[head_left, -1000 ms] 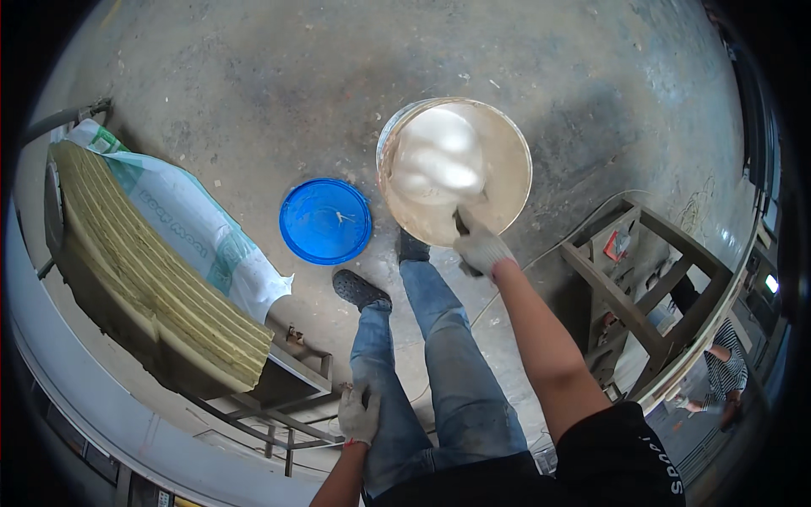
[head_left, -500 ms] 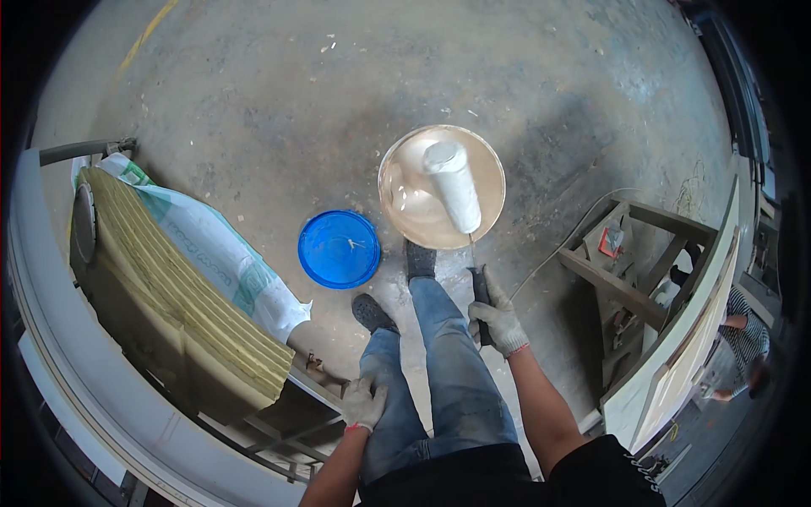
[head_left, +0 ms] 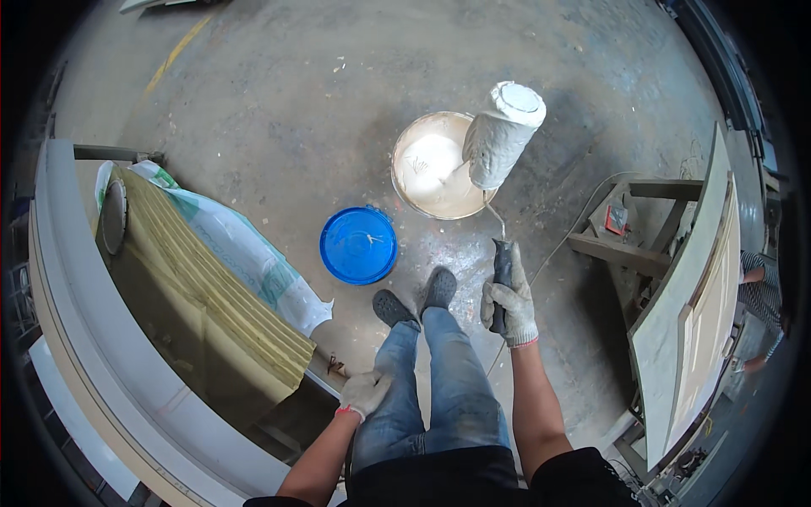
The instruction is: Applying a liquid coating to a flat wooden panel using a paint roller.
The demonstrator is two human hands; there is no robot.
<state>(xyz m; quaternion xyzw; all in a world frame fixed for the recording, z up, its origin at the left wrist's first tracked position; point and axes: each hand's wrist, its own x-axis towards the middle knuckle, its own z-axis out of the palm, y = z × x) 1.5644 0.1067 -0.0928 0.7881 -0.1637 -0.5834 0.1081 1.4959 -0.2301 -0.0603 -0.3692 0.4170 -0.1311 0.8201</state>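
Note:
My right hand point(head_left: 512, 306), in a whitish knit glove, is wrapped round the black handle of a paint roller point(head_left: 507, 139). The roller's thick white sleeve is coated and wet-looking, and it is raised over the right side of a round bucket point(head_left: 399, 186), hiding part of the rim. White paint point(head_left: 432, 165) lies inside the bucket, with marks on its surface. My left hand point(head_left: 365, 394), gloved alike, lies against my left thigh, holding nothing, its fingers loosely extended.
A blue lid point(head_left: 358, 245) lies on the floor left of the bucket. Yellowish layered boards point(head_left: 211, 296) with white plastic sheeting point(head_left: 224, 245) stand at left, beside a long pale panel. At right are a wooden frame point(head_left: 621, 253), leaning panels point(head_left: 705, 321) and another person point(head_left: 760, 287).
The roller has risen out of the bucket and swung to the right in my right hand. My feet now stand together, farther from the bucket. My left hand stays at my thigh.

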